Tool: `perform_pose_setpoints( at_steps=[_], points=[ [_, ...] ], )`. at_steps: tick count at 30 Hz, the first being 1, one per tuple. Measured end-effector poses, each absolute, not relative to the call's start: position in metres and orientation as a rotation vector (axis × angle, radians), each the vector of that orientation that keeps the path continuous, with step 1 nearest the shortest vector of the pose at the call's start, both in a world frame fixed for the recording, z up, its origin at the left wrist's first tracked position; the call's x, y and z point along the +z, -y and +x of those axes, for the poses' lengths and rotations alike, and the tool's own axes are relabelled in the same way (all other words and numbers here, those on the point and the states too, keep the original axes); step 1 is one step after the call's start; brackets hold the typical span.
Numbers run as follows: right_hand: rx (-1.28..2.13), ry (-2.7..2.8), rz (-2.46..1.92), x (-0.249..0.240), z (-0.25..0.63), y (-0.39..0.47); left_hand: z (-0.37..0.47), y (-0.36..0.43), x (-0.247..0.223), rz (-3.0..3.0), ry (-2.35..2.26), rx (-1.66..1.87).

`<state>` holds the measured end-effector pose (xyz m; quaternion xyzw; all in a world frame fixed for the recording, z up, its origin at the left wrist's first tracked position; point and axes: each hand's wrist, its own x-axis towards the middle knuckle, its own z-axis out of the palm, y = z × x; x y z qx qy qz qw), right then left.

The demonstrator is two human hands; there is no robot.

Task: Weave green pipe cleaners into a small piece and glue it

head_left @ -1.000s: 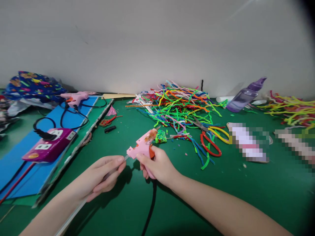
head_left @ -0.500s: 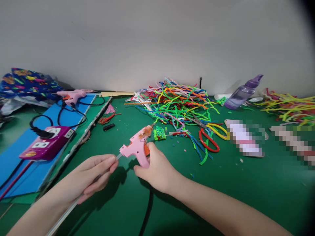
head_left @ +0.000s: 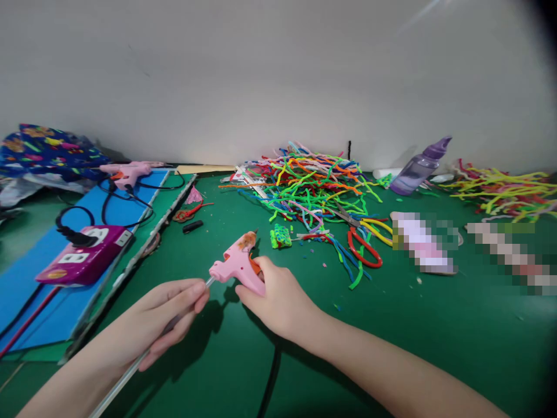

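Observation:
My right hand (head_left: 281, 296) is closed around the handle of a pink hot glue gun (head_left: 237, 261), whose brown-stained nozzle points up and away from me. A long translucent glue stick (head_left: 126, 377) runs from the back of the gun down towards the lower left. My left hand (head_left: 174, 313) pinches that stick just behind the gun, fingers wrapped along it. Just beyond the gun lies a small green and blue patterned piece (head_left: 281, 236). Red and yellow handled scissors (head_left: 365, 247) rest to the right of it.
Pipe cleaners (head_left: 313, 180) are heaped by the wall, with another pile (head_left: 509, 188) far right. A purple bottle (head_left: 420, 168) stands near the wall. At left, a purple power strip (head_left: 85, 255) and a second pink glue gun (head_left: 130, 173) sit on a blue board (head_left: 39, 302). A black cord (head_left: 270, 380) trails below my right hand.
The glue gun has tilted, its nozzle swinging left and slightly down, away from the patterned piece. Both hands keep their hold. The view has shifted slightly.

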<state>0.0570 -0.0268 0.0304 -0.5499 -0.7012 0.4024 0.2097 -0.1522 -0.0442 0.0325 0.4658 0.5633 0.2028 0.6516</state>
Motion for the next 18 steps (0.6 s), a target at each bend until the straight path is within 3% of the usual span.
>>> perform_pose_setpoints(
  at_steps=[9, 18],
  points=[
    [0.813, 2.193, -1.640, 0.026, 0.060, 0.031, -0.138, 0.048, 0.020, 1.049, -1.196, 0.533],
    [0.733, 2.210, -1.645, 0.019, 0.059, 0.034, -0.135, 0.049, 0.024, 0.998, -1.218, 0.522]
  ],
)
